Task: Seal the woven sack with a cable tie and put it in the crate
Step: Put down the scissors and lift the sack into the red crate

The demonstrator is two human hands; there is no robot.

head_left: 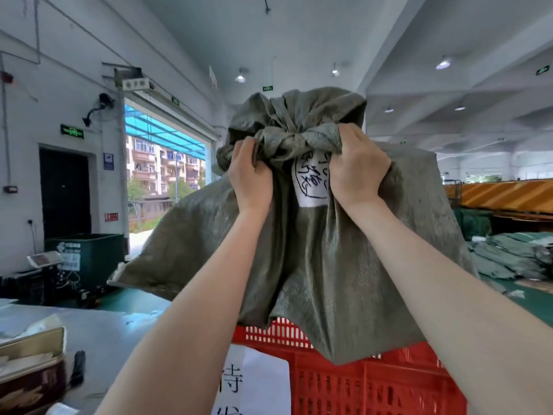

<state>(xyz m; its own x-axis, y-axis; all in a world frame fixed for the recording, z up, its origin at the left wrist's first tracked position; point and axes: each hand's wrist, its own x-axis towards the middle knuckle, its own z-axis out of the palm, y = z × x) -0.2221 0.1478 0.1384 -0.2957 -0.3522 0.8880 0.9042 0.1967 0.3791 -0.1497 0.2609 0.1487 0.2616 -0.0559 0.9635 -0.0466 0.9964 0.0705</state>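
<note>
Both hands held a bulging, crinkled grey-green woven plastic sack (314,250) aloft by its bunched neck: the left hand (250,172) and right hand (357,166) had fingers clenched into the gathered fabric. Its lower corner hung over the rim of a red lattice-walled plastic crate (374,381) bearing a white paper label (254,381).

The woven sack (344,250) is dull grey-green, with a fine criss-cross weave; the label (309,181) on it is white with black scribbled writing; the crate (374,384) is bright red with rows of little slots; the paper sheet (254,381) on its front is white with black signs; the worktop (98,327) is pale grey; the bin (86,256) is dark green; the barrier (502,194) has orange and yellow stripes.
</note>
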